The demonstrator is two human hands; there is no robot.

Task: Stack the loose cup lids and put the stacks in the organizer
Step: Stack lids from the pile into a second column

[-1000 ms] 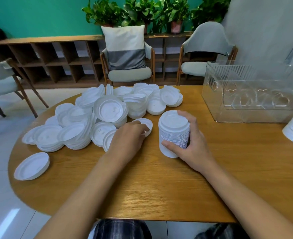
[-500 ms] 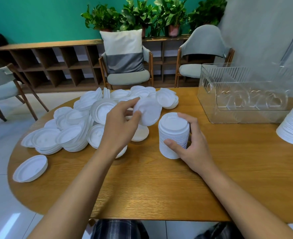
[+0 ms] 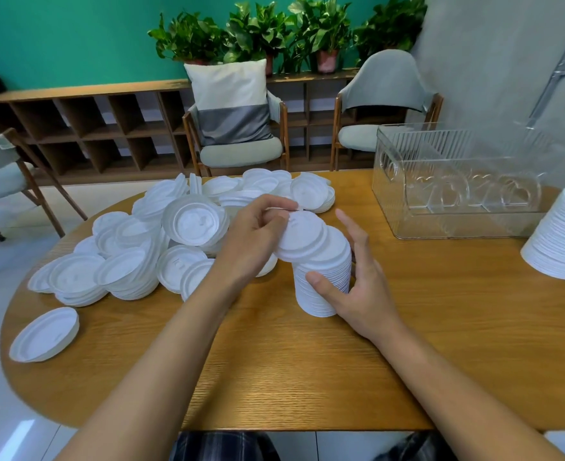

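My left hand (image 3: pixel 254 241) pinches one white lid (image 3: pixel 302 236) by its far left rim, thumb and fingertips clamped on it. The lid is tilted and sits over the top of the stack (image 3: pixel 321 284); can't tell if it's seated on it yet. The stack stands upright on the wooden table (image 3: pixel 274 377), mid-table, right in front of me

My right hand (image 3: pixel 361 287) is at the stack's right side. The thumb touches the stack's front low down, the fingers are straight and spread behind it, not wrapped round it, and the index tip is clear of the lids

The loose pile of lids (image 3: pixel 181 227) is on the table to the left of the stack, some nested in short heaps. One single lid (image 3: pixel 43 334) lies apart near the table's left edge

The clear organizer (image 3: pixel 457 181) is at the far right of the table, well apart from my hands, with no lids seen inside. A second tall stack (image 3: pixel 560 234) leans at the right edge of view, just right of the organizer
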